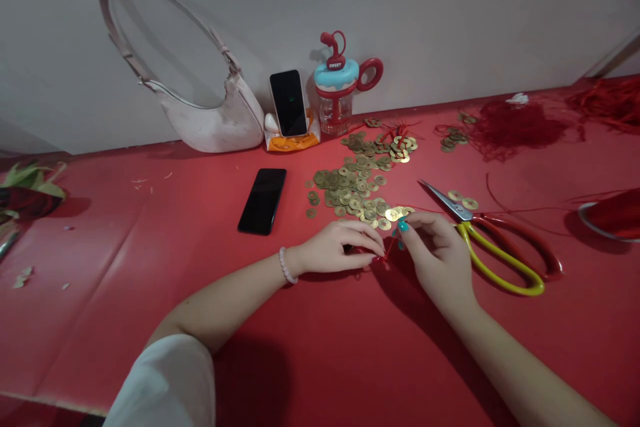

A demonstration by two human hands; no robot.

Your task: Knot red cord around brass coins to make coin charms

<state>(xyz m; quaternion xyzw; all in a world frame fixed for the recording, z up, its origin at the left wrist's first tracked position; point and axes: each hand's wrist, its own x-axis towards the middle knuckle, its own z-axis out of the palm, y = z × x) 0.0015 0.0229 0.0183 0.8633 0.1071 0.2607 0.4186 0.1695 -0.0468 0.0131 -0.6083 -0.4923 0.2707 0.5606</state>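
My left hand (pixel 345 247), with a beaded bracelet (pixel 287 265) at the wrist, pinches a thin red cord (pixel 391 245) at its fingertips. Facing it, my right hand (pixel 440 260) has thumb and forefinger closed on the same cord, a little higher. The cord is short and fine between the two hands, and its exact loops are too small to make out. Just beyond the fingers spreads a heap of brass coins (pixel 350 187) with holes in the middle. Scissors (pixel 500 240) with one red and one yellow handle lie right of my right hand.
A black phone (pixel 263 201) lies left of the coins. Along the wall stand a white handbag (pixel 215 120), a propped phone (pixel 289 103) and a cup (pixel 336 97) with a red handle. Tangled red cord (pixel 520 127) lies back right, a spool (pixel 613 217) at the right edge.
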